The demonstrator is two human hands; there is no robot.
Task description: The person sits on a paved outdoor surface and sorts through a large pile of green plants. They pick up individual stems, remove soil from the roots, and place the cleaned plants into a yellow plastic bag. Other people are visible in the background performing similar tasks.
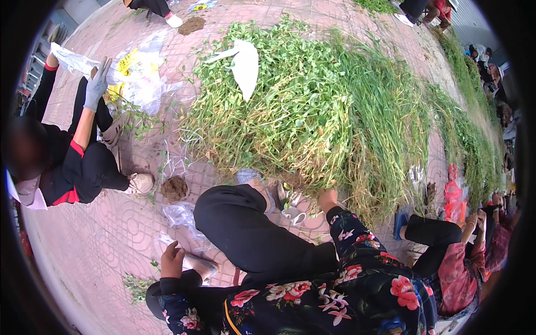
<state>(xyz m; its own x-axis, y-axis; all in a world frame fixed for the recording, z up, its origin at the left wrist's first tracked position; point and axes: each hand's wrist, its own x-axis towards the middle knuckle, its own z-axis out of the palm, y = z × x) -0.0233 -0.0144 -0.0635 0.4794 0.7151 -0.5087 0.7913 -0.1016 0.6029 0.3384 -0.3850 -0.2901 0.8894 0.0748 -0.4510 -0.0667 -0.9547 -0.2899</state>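
Note:
A large heap of cut leafy green plants (272,104) lies on the paving before me, with a white plastic bag (245,69) on top. At the near edge of the heap, among the stems, is my right hand (328,197); its fingertips are partly hidden, so a grip is unclear. My left hand (171,260) is raised beside my left knee, fingers apart and nothing in it. Long grass-like stalks (383,113) lie against the heap's right side. White gloves or cloth pieces (294,214) rest on the ground between my feet and my right hand.
At the left a seated co-worker (90,167) in grey gloves holds a white plastic bag (75,60). Plastic bags (140,79) and a clump of soil (174,188) lie nearby. Other people sit close at the right, near a red plastic bag (453,197). More green plants (465,138) lie beyond.

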